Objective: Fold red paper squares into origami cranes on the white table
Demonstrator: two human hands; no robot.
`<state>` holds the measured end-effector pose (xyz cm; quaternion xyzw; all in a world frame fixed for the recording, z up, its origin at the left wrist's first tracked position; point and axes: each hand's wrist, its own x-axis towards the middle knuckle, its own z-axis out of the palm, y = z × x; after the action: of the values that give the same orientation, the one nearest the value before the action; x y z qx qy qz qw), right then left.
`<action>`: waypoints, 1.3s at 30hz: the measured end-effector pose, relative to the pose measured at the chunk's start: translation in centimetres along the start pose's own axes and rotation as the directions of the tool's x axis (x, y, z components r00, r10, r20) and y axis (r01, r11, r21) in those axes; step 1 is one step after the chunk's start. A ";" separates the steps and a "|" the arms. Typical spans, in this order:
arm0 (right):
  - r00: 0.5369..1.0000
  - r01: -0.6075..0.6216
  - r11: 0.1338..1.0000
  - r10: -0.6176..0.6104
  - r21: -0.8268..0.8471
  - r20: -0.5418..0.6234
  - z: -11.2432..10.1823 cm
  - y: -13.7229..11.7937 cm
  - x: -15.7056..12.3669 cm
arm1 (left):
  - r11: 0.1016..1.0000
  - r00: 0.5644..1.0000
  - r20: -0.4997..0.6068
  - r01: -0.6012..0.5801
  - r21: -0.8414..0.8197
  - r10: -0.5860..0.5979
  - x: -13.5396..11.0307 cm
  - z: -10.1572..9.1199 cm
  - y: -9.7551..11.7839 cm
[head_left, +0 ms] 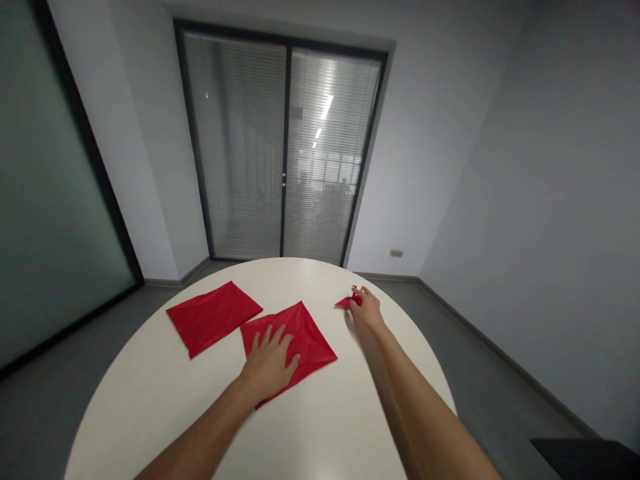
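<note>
My left hand (271, 360) lies flat, fingers spread, on a creased red square (307, 337) near the middle of the round table. Whether this square is cloth or thin paper I cannot tell. Over at the table's right side, my right hand (367, 308) has its fingers closed around a small red piece (345, 303) with a pointed end showing on the left. The rest of that piece is partly hidden by the fingers. Another flat red rectangle (215, 317) of similar look rests on the left, its right corner close to the square.
The round white table (320, 427) has its far edge before a glass door (285, 153) with blinds. Grey floor surrounds it, with a plain wall on the right. A black object (590, 459) shows at the lower right corner.
</note>
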<state>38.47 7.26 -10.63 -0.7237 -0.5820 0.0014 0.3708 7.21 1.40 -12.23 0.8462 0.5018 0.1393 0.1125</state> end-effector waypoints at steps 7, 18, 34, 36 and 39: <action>0.991 -0.099 0.971 0.116 0.219 -0.066 0.2 -0.4 -0.7 | 0.997 0.986 -0.151 0.057 -0.046 -0.063 0.8 -0.2 -0.6; 0.898 0.070 0.673 -0.364 0.737 0.247 0.1 -8.3 -6.8 | 0.478 0.964 -0.199 -0.094 -0.873 -0.174 2.3 1.3 0.7; 0.851 0.375 0.853 -0.472 0.362 0.230 -1.5 -6.8 -7.5 | 0.522 0.952 -0.221 -0.082 -0.849 -0.210 2.4 1.2 -0.3; 0.837 0.429 0.840 -0.508 0.332 0.204 -1.6 -6.8 -7.4 | 0.499 0.953 -0.198 -0.059 -0.865 -0.230 2.3 1.2 -0.3; 0.831 0.471 0.831 -0.531 0.296 0.167 -1.5 -7.0 -7.5 | 0.411 0.959 -0.138 -0.025 -0.911 -0.248 2.3 1.4 -0.3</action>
<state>30.80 0.48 -8.98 -0.4877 -0.7884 0.0628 0.3697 8.53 3.48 -13.33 0.5907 0.4126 0.4857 0.4948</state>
